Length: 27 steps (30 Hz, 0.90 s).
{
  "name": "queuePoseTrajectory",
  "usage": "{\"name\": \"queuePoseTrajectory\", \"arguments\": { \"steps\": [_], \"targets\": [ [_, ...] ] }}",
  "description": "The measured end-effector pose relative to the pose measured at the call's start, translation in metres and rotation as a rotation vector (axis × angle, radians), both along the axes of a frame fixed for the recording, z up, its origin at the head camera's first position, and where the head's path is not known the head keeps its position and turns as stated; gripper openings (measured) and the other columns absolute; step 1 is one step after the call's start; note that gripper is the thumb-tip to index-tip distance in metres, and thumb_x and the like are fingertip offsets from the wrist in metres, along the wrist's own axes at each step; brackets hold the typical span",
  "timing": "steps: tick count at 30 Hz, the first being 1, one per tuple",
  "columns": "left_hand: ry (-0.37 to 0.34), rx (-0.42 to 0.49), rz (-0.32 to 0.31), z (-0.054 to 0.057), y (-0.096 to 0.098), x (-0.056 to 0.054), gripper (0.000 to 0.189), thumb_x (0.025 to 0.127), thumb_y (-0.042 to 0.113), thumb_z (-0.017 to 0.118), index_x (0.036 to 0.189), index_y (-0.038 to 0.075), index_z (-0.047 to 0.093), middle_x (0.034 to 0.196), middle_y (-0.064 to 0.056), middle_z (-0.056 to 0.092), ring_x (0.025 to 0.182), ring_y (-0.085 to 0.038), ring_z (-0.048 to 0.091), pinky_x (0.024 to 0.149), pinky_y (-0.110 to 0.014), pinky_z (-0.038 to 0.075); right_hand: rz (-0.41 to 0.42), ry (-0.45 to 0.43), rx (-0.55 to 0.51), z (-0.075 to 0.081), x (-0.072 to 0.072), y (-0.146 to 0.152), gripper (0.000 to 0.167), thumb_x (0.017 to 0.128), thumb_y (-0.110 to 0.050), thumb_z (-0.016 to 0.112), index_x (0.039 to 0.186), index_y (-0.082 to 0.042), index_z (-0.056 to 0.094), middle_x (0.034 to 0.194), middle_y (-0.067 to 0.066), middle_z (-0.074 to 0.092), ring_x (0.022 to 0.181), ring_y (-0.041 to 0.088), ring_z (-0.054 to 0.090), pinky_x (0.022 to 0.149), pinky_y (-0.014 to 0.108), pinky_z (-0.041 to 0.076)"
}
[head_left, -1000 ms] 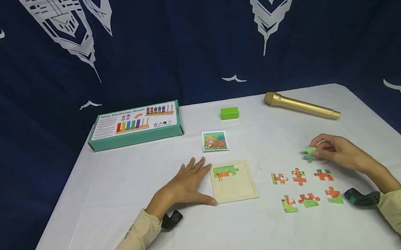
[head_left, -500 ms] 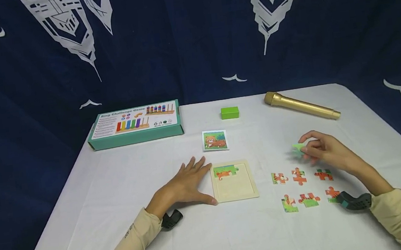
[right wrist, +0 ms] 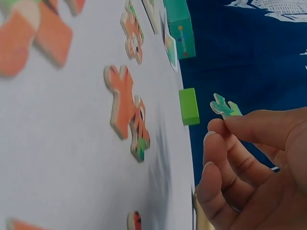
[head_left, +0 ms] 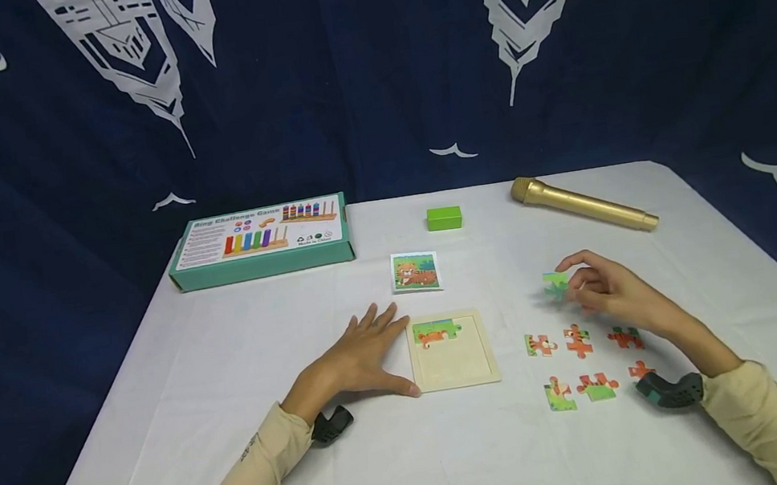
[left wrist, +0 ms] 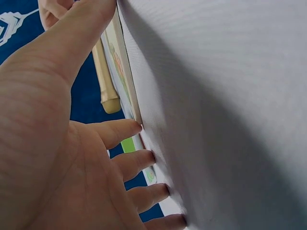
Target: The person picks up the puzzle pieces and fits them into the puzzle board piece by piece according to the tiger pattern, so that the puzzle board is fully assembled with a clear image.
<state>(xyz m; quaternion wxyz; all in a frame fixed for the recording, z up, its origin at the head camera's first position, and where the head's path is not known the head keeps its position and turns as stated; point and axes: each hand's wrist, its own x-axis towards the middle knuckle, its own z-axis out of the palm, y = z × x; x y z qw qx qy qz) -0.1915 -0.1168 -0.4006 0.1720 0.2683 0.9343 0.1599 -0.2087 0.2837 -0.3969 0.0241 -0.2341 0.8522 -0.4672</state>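
Note:
My right hand (head_left: pixel 608 288) pinches a green jigsaw piece (head_left: pixel 556 285) between thumb and fingers, held up off the tablecloth. In the right wrist view the jigsaw piece (right wrist: pixel 225 106) shows its green and teal face beyond the thumb. Spread on the cloth, my left hand (head_left: pixel 362 359) touches the left edge of a pale wooden puzzle tray (head_left: pixel 458 367) with thumb and a fingertip. Joined puzzle pieces (head_left: pixel 436 332), green with an orange animal part, lie in the tray's upper left corner. Several loose orange and green puzzle pieces (head_left: pixel 579 342) lie in two rows below my right hand.
A small tiger picture card (head_left: pixel 416 273) lies behind the tray, with a green block (head_left: pixel 445 218) farther back. At the back left sits a teal game box (head_left: pixel 261 243). A gold microphone (head_left: pixel 584 205) lies at the back right. My right wrist camera partly covers one loose piece.
My right hand has moved left, carrying the green jigsaw piece toward the tray. The left hand and the tray stay where they were.

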Motion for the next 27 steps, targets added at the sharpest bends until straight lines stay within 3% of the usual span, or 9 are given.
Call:
{"name": "queuePoseTrajectory", "arguments": {
  "steps": [12,27],
  "targets": [
    [0.008,-0.004,-0.005,0.0,0.0,0.0,0.112,0.068,0.066,0.074,0.153,0.014,0.025,0.161,-0.008,0.009,0.147,-0.031,-0.001,0.117,-0.054,0.005,0.062,0.056,-0.048,0.002,-0.008,-0.022,0.037,0.089,0.01,0.056,0.124,0.002,0.047,0.087,0.024,0.059,0.064,0.024,0.06,0.057,0.03,0.052],
    [0.006,-0.002,-0.001,-0.001,0.0,-0.001,0.112,0.067,0.067,0.074,0.153,0.015,0.024,0.161,-0.007,0.008,0.147,-0.031,-0.001,0.117,-0.054,0.005,0.074,-0.043,-0.037,0.006,-0.014,-0.049,0.035,0.089,0.009,0.053,0.123,-0.001,0.05,0.09,0.022,0.065,0.071,0.03,0.065,0.064,0.033,0.055]
  ]
}}
